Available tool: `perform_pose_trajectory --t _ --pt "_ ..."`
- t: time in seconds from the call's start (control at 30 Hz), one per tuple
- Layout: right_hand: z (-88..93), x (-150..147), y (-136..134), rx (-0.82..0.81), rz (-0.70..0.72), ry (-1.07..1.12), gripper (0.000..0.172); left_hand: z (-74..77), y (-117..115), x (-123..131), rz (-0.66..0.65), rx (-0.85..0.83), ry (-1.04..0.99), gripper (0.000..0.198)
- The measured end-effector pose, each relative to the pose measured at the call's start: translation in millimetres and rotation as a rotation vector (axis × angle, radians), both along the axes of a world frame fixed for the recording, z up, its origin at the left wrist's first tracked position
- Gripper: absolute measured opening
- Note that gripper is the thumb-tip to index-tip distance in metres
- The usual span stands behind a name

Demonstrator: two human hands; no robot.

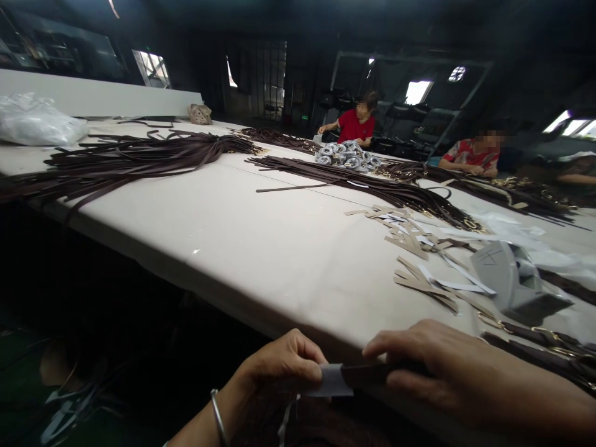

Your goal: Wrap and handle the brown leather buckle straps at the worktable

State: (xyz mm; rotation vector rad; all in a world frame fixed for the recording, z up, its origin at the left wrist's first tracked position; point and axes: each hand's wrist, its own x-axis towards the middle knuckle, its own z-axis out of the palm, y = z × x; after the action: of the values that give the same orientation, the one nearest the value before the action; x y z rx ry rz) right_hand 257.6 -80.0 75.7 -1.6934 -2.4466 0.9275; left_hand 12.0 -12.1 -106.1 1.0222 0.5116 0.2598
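Observation:
At the near edge of the table, my left hand is closed, thumb and fingers pinching a pale grey-white strip. The pale strip lies against a dark brown strap; whether it wraps fully round cannot be seen. My right hand has its thumb and fingers closed round the same strap, just right of the pale strip. Below my hands the rest of the strap is lost in shadow. Close to my right hand lie dark straps with gold-coloured metal rings.
A grey tape dispenser stands at the right beside loose beige and white strips. Bundles of dark straps cover the far side of the white table. Plastic-wrapped coils lie near a person in red; another person sits farther right.

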Motion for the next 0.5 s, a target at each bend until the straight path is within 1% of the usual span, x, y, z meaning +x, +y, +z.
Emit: perform_pose_trajectory --t 0.07,0.13,0.2,0.23,0.27,0.3,0.37,0.43,0.47,0.5 --pt "-15.8 -5 2 0.014 -0.002 -0.077 0.022 7.5 -1 2 0.049 0.051 0.076 0.028" --pt "-32.5 -12 7 0.033 -0.01 -0.131 0.022 13.1 -4 5 0.113 0.096 0.108 0.025" --pt "-47.0 -20 14 0.044 -0.026 -0.132 0.023 16.8 -9 9 0.166 0.151 0.117 0.022" --pt "-52.4 -23 17 0.037 -0.04 -0.111 0.024 17.8 -11 10 0.195 0.215 0.124 0.021" --pt "-56.0 -25 21 0.021 -0.058 -0.08 0.025 18.3 -12 11 0.232 0.318 0.129 0.019" --pt "-58.0 -24 24 -0.004 -0.08 -0.05 0.026 18.3 -13 12 0.276 0.465 0.13 0.017" --pt "-57.2 -19 29 -0.08 -0.123 -0.001 0.027 16.4 -11 10 0.362 0.843 0.14 0.017" --pt "-53.0 -7 31 -0.228 -0.154 0.073 0.024 12.7 -7 5 0.444 1.185 0.176 0.02" --pt "-50.7 -1 31 -0.309 -0.17 0.126 0.022 10.4 -6 2 0.485 1.304 0.202 0.021" --pt "-49.0 5 30 -0.366 -0.187 0.179 0.02 8.2 -4 -1 0.523 1.387 0.224 0.021"
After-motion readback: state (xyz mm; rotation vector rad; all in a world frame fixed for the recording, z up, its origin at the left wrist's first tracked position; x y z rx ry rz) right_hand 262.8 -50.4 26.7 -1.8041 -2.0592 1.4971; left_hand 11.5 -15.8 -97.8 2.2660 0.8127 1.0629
